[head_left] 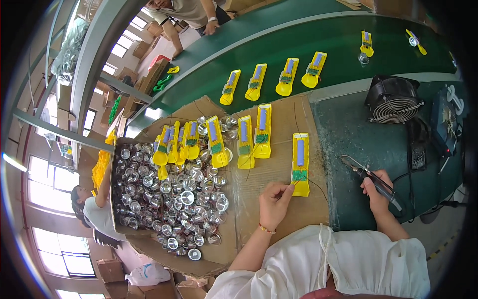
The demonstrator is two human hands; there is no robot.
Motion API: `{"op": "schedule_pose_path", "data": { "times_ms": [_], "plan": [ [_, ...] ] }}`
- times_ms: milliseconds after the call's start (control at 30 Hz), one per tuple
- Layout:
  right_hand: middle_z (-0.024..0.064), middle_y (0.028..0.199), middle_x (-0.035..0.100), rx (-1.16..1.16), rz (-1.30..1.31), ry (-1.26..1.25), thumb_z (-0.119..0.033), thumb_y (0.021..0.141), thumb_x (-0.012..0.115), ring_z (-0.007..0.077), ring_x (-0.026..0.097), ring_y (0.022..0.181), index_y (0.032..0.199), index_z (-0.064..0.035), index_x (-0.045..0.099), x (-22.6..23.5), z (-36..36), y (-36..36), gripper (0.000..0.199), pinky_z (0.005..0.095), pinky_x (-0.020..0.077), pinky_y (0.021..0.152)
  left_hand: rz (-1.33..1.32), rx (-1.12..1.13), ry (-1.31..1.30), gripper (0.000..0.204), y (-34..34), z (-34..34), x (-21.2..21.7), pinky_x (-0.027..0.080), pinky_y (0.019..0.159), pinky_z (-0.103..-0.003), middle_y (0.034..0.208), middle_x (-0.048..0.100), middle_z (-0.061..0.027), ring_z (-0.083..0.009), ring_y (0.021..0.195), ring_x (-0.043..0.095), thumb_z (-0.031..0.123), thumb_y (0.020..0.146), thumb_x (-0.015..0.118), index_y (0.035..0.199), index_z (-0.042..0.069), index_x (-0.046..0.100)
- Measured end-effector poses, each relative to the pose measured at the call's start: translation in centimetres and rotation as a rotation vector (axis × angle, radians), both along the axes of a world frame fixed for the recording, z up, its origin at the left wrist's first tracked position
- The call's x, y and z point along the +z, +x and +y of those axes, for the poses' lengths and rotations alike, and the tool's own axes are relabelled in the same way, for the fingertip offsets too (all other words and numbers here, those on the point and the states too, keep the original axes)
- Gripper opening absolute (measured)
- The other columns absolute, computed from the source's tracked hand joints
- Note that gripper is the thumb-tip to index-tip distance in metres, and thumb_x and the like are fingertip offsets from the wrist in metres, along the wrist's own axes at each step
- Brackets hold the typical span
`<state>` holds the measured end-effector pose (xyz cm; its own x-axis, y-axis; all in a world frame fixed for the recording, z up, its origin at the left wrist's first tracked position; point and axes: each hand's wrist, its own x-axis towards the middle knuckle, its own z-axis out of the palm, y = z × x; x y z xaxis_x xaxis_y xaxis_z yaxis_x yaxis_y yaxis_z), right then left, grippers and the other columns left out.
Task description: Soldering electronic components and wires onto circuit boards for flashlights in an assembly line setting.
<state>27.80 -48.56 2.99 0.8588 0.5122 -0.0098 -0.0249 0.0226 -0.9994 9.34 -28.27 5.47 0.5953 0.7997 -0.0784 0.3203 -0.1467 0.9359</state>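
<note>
In front of me a yellow flashlight housing (pixel 300 164) lies on the cardboard, with a blue-purple cylindrical battery (pixel 300 153) and a green circuit board (pixel 299 175) in it. Thin dark wires trail from the board. My left hand (pixel 275 204) is closed in a pinch at the housing's lower left edge, on what looks like a thin wire beside the board. To the right, my right hand (pixel 378 192) grips a soldering iron (pixel 381 187) by its dark handle. Its metal tip points up and left, over the green bench and apart from the housing.
Left of me, a cardboard box (pixel 122 199) holds many silvery lamp reflectors (pixel 187 198), with several yellow housings on top. More housings (pixel 256 82) line the green conveyor (pixel 199 82) beyond. A black fan (pixel 394 99) and solder spool (pixel 454 99) stand right. Two people work nearby.
</note>
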Motion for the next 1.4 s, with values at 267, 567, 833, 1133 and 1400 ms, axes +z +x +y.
{"op": "schedule_pose_path", "data": {
  "times_ms": [267,567,833,1133,1400],
  "plan": [
    [0.0077,0.069,0.059,0.014,-0.013,-0.01,-0.014,0.08,0.062,0.0086,0.053,0.056,0.087,-0.0002,0.051,0.0,-0.5,-0.2,0.019,0.0208,0.043,0.051,-0.01,-0.006,0.012,0.009,0.0,-0.5,0.2,0.042,0.056,-0.022,0.075,0.055,-0.0064,-0.0097,0.063,0.052,0.007,0.078,0.065,0.078,-0.002,0.064],
    [0.0088,0.072,0.061,0.084,-0.013,0.017,-0.011,0.08,0.064,0.0099,0.058,0.062,0.088,0.0011,0.051,2.1,0.0,-1.0,0.019,0.0217,0.048,0.057,-0.046,-0.001,0.111,0.009,0.4,0.0,0.1,0.038,0.053,-0.021,0.074,0.052,-0.0043,-0.009,0.062,0.047,0.005,0.077,0.066,0.073,-0.002,0.061],
    [0.0047,0.068,0.064,0.309,-0.125,-0.071,-0.014,0.076,0.068,0.0081,0.06,0.06,0.084,-0.003,0.055,4.3,1.7,-2.8,0.018,0.0228,0.0451,0.052,-0.048,0.009,-0.013,0.01,0.5,-0.1,0.2,0.04,0.055,-0.021,0.076,0.051,-0.0041,-0.0089,0.063,0.048,0.006,0.077,0.066,0.075,-0.002,0.061],
    [0.0045,0.066,0.063,0.326,-0.15,-0.061,-0.015,0.077,0.067,0.0089,0.06,0.057,0.08,-0.0033,0.054,3.7,3.6,-3.8,0.017,0.0232,0.0456,0.051,-0.028,0.009,0.034,0.01,0.5,0.0,0.1,0.042,0.055,-0.021,0.078,0.053,-0.0055,-0.0097,0.064,0.05,0.005,0.077,0.066,0.074,-0.003,0.061],
    [0.0047,0.064,0.062,0.307,-0.13,-0.078,-0.013,0.077,0.066,0.0088,0.059,0.055,0.078,-0.0032,0.053,3.5,4.1,-4.0,0.017,0.0227,0.0451,0.049,0.009,0.001,0.149,0.01,1.1,-0.1,0.2,0.043,0.054,-0.021,0.078,0.055,-0.0079,-0.0112,0.062,0.052,0.005,0.076,0.066,0.074,-0.003,0.061]
  ]
}}
